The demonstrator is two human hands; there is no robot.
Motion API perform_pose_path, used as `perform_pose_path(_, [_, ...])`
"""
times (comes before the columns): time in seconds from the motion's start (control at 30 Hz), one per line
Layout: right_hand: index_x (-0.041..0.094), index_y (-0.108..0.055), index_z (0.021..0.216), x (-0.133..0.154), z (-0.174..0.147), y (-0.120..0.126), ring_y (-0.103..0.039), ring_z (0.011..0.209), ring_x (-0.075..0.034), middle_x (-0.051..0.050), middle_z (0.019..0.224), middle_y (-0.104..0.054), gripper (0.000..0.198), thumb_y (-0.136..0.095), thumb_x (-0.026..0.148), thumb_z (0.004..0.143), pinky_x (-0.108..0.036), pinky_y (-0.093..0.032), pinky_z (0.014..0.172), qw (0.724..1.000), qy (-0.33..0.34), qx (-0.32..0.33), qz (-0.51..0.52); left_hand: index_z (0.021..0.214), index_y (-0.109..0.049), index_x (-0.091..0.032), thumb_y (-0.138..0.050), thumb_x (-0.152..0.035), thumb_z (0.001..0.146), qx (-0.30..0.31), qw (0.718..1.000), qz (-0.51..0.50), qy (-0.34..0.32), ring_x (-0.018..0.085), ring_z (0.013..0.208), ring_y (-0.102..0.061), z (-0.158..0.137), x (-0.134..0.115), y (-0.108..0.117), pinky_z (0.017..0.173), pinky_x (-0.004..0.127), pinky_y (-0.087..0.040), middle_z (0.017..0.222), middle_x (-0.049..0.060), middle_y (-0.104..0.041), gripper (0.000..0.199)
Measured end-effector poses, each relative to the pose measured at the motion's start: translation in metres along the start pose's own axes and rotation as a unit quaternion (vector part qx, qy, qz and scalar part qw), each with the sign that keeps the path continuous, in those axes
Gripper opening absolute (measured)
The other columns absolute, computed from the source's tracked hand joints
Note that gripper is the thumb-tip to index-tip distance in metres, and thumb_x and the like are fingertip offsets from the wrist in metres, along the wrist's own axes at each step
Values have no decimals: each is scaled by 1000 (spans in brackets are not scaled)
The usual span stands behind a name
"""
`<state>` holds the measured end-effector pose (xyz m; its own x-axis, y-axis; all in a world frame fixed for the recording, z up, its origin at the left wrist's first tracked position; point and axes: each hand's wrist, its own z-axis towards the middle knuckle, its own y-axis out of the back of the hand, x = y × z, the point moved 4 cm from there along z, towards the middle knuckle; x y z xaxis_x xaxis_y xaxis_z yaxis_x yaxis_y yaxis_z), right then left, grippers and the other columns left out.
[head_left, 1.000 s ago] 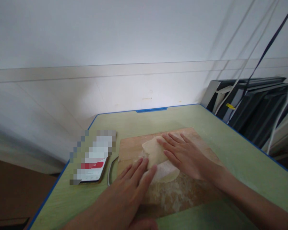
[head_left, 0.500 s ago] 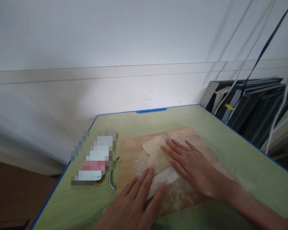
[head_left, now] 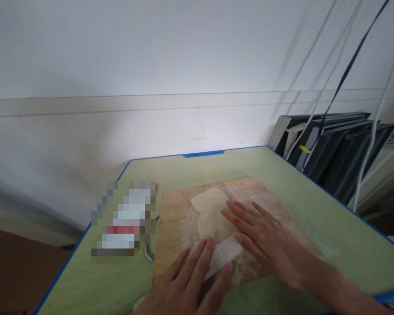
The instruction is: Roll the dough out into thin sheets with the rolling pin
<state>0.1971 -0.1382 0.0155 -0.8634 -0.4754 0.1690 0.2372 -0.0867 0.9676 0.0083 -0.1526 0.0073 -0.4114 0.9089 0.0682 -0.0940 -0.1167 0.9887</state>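
A thin, irregular sheet of dough point(head_left: 213, 218) lies on a floured wooden board point(head_left: 174, 210). Across its near edge rests a whitish, flour-dusted rolling pin point(head_left: 226, 254), partly hidden under my left hand point(head_left: 187, 280). That hand is closed over the pin, fingers on the far side and thumb on the near side. My right hand point(head_left: 262, 232) is open, its fingers spread flat on the right part of the dough and the board. Its thumb lies close to the pin's right end; whether they touch I cannot tell.
The board sits on a green table with a blue edge point(head_left: 203, 154). To the left is a blurred-out object point(head_left: 124, 218) with a curved metal piece point(head_left: 148, 253) beside it. Dark flat panels point(head_left: 341, 140) lean at the right behind hanging cables point(head_left: 364, 166).
The rolling pin shows more plainly between my hands, and the dough's near part looks flatter. Both hands stay in nearly the same places; the view has shifted slightly.
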Motion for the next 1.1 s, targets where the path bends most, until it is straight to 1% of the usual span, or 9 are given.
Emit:
perform_pose_path(0.13, [25,-25,137,-9,22,-5,-17,131,-17,-2,143,-27,46,-24,38,93,-47,-20,105,1000,-26,1,-9,137,-24,-17,-56,-35,82,38,998,-33,23,30,129,-26,13,13,13,101,45,-30,139,15,-32,65])
perform_pose_path(0.27, [19,-28,137,-20,53,-10,-20,131,-19,-7,142,-29,51,-20,43,92,-45,-19,105,999,-38,29,-6,137,-23,-16,-59,-44,79,61,992,-53,96,30,129,-25,20,40,14,99,48,-32,141,15,-29,73])
perform_pose_path(0.33, [17,-27,138,-26,69,-11,-21,130,-21,-9,142,-28,55,-17,46,92,-46,-21,104,998,-42,54,1,138,-20,-16,-57,-42,81,56,988,-74,124,29,129,-26,20,52,13,100,48,-31,141,15,-28,73])
perform_pose_path(0.47, [15,-25,138,-34,94,-15,-21,130,-23,-10,142,-29,57,-14,45,92,-44,-27,102,995,-40,94,-4,137,-20,-18,-46,-45,87,32,983,-128,129,24,129,-27,15,70,12,102,45,-29,141,12,-30,63])
perform_pose_path(0.6, [18,-41,131,-37,106,-20,-23,130,-24,-8,142,-30,49,-21,41,92,-43,-28,101,995,-44,91,-18,138,-21,-21,-38,-47,90,33,977,-158,143,22,128,-29,12,81,10,103,42,-28,140,10,-32,57])
perform_pose_path(0.67, [17,-39,132,-39,107,-21,-26,129,-27,-10,141,-32,50,-20,41,92,-47,-30,98,994,-65,80,-23,138,-21,-22,-33,-48,91,41,974,-160,154,22,130,-26,11,85,9,104,43,-27,142,9,-30,55])
perform_pose_path(0.83, [16,-31,136,-35,100,-20,-21,130,-28,-11,141,-32,56,-20,46,91,-52,-24,100,993,-89,66,-31,139,-19,-22,-31,-50,91,63,977,-139,152,27,133,-8,14,80,11,103,52,-19,146,8,-17,57])
perform_pose_path(0.97, [19,-30,137,-29,87,-17,-20,130,-28,-10,142,-30,57,-19,50,90,-54,-18,101,994,-90,57,-37,139,-18,-20,-35,-52,89,105,974,-136,144,30,132,-8,16,65,15,99,56,-22,145,11,-15,62])
perform_pose_path(1.1, [22,-30,137,-22,69,-14,-22,130,-26,-8,141,-31,52,-23,44,91,-52,-17,103,995,-88,26,-48,139,-19,-18,-42,-51,86,106,978,-115,137,30,132,-11,15,50,18,98,57,-22,144,15,-16,66])
